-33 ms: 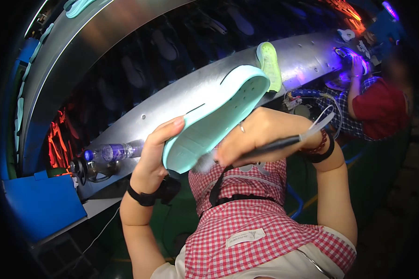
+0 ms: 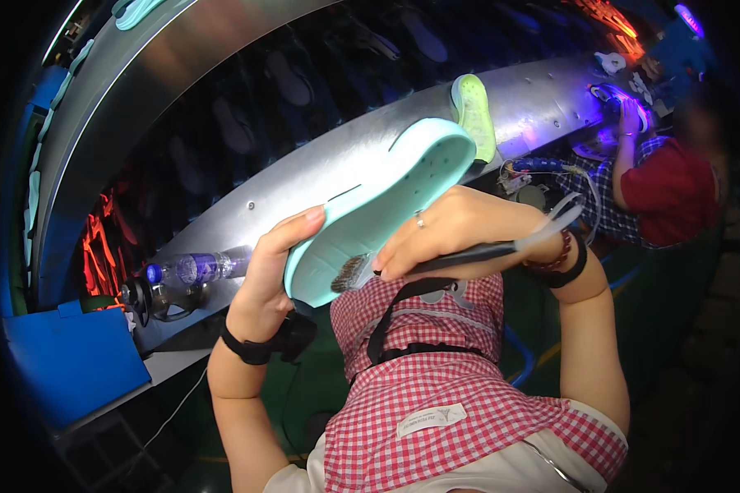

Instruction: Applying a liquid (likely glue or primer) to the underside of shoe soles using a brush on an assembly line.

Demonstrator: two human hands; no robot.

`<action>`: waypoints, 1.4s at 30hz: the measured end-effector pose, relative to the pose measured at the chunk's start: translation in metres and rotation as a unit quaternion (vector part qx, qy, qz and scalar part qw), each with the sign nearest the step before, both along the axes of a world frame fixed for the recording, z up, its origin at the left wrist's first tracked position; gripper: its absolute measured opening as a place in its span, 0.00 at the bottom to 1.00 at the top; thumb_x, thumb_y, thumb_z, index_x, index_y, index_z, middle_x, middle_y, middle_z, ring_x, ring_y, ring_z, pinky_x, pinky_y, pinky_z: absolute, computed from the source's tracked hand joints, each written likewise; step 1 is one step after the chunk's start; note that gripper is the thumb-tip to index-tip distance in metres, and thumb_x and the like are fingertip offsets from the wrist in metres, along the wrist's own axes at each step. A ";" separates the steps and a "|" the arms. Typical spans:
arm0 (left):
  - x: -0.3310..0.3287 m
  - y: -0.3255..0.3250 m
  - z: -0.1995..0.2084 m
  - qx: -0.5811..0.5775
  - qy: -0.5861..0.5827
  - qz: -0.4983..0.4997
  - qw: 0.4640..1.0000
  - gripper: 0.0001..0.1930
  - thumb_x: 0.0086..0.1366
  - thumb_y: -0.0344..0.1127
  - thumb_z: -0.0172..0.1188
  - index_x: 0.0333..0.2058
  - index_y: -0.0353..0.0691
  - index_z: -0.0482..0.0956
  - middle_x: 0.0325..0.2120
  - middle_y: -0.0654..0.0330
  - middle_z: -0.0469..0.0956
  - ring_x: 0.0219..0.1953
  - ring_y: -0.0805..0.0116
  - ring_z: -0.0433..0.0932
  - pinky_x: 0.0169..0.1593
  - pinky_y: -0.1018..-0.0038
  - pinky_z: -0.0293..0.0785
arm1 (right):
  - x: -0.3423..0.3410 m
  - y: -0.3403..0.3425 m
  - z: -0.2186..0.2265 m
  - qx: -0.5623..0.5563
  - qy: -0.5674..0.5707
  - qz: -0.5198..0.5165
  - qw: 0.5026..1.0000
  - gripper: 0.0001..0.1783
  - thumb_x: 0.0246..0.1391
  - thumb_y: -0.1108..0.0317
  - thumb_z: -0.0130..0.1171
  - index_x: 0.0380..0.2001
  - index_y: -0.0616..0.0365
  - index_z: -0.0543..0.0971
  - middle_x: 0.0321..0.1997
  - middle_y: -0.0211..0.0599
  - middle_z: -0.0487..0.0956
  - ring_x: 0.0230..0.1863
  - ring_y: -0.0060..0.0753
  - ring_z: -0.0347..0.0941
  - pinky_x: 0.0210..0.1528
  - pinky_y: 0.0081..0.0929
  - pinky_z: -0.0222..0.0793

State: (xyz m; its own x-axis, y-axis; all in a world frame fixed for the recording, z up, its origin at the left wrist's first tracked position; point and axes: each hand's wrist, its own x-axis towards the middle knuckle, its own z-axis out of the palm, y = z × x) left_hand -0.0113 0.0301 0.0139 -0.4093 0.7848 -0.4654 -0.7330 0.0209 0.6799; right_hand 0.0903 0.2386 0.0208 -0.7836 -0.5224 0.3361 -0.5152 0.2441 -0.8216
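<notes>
A pale mint shoe sole is held up at a slant above the metal ledge, its hollow inner side facing me. My left hand grips its near left end, the thumb over the rim and the fingers behind. My right hand is closed round a black-handled brush with a clear tube trailing past the wrist. The brush's dark bristles touch the inside of the sole near its lower end. Part of the sole's right edge is hidden behind my right hand.
A yellow-green sole lies on the metal ledge beyond. Clear bottles lie at the left, above a blue box. At the right, a co-worker in red handles a shoe part under purple light. Several soles line the dark conveyor.
The brush was blurred against the sole's lower edge and now shows sharply, slightly further inside it. My right hand has shifted a little up and left; the sole has barely moved.
</notes>
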 end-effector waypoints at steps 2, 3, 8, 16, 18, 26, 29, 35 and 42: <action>0.000 -0.003 -0.005 -0.017 0.027 -0.020 0.999 0.23 0.59 0.40 0.51 0.48 0.27 0.68 0.40 0.51 0.74 0.38 0.68 0.76 0.42 0.78 0.72 | 0.002 0.004 -0.010 0.018 0.007 0.026 0.999 0.09 0.44 0.73 0.56 0.33 0.60 0.76 0.37 0.39 0.78 0.38 0.40 0.75 0.37 0.28 0.71; -0.001 -0.006 -0.007 -0.038 0.057 -0.041 0.997 0.23 0.59 0.40 0.52 0.47 0.27 0.69 0.39 0.52 0.75 0.37 0.69 0.76 0.41 0.79 0.72 | 0.002 0.005 -0.013 0.030 0.017 0.051 0.998 0.09 0.44 0.73 0.55 0.33 0.60 0.76 0.38 0.38 0.78 0.38 0.40 0.75 0.37 0.28 0.71; -0.001 -0.013 -0.013 -0.031 0.020 -0.026 0.999 0.22 0.59 0.40 0.53 0.46 0.27 0.70 0.37 0.52 0.75 0.36 0.71 0.76 0.39 0.80 0.73 | 0.004 0.018 0.000 0.046 -0.004 0.005 0.999 0.10 0.47 0.70 0.53 0.34 0.59 0.76 0.40 0.40 0.78 0.39 0.41 0.75 0.38 0.29 0.71; 0.000 -0.021 -0.016 -0.071 0.042 0.024 0.996 0.22 0.58 0.40 0.54 0.45 0.27 0.71 0.37 0.53 0.75 0.34 0.72 0.75 0.37 0.81 0.72 | 0.009 0.029 -0.008 0.037 0.026 -0.012 0.999 0.12 0.47 0.70 0.53 0.36 0.59 0.76 0.40 0.41 0.77 0.39 0.43 0.74 0.41 0.29 0.70; -0.003 -0.023 -0.018 -0.064 0.052 0.014 0.996 0.22 0.58 0.40 0.54 0.45 0.27 0.70 0.37 0.53 0.75 0.35 0.72 0.76 0.38 0.81 0.72 | 0.007 0.034 -0.021 0.031 0.002 -0.017 0.999 0.14 0.44 0.71 0.55 0.38 0.61 0.75 0.40 0.42 0.77 0.41 0.43 0.74 0.43 0.30 0.69; 0.003 -0.019 -0.049 0.062 -0.047 0.065 0.995 0.26 0.61 0.42 0.46 0.53 0.29 0.61 0.45 0.48 0.72 0.44 0.59 0.74 0.48 0.68 0.70 | 0.011 0.004 -0.013 -0.147 -0.179 -0.085 0.969 0.14 0.43 0.79 0.59 0.38 0.67 0.77 0.37 0.46 0.79 0.38 0.32 0.76 0.42 0.24 0.72; 0.010 -0.002 -0.054 0.092 -0.071 0.105 0.988 0.27 0.59 0.43 0.47 0.52 0.28 0.61 0.45 0.45 0.70 0.45 0.56 0.74 0.49 0.66 0.70 | -0.002 -0.007 -0.048 -0.256 -0.291 -0.187 0.903 0.12 0.46 0.74 0.59 0.36 0.65 0.78 0.27 0.38 0.79 0.28 0.21 0.76 0.31 0.16 0.71; 0.010 -0.006 -0.074 0.089 -0.095 0.140 0.981 0.27 0.59 0.42 0.47 0.51 0.27 0.62 0.43 0.43 0.71 0.42 0.54 0.75 0.48 0.64 0.72 | -0.008 0.003 -0.073 -0.273 -0.159 -0.319 0.893 0.10 0.48 0.74 0.57 0.35 0.66 0.78 0.25 0.35 0.78 0.23 0.19 0.73 0.28 0.15 0.71; 0.018 -0.010 -0.084 0.117 -0.133 0.201 0.963 0.23 0.62 0.41 0.44 0.50 0.28 0.64 0.44 0.48 0.73 0.44 0.58 0.75 0.50 0.67 0.71 | -0.021 -0.037 -0.092 -0.184 0.015 -0.516 0.837 0.14 0.47 0.79 0.56 0.40 0.65 0.76 0.27 0.36 0.77 0.16 0.13 0.66 0.17 0.13 0.61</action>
State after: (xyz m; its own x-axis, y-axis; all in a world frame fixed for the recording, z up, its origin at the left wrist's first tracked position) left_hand 0.0071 0.0206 -0.0702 -0.5934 0.6832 -0.4256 -0.7984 -0.4325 0.4189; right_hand 0.0693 0.2015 -0.0710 -0.7419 0.5694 0.3541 -0.2085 0.3059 -0.9289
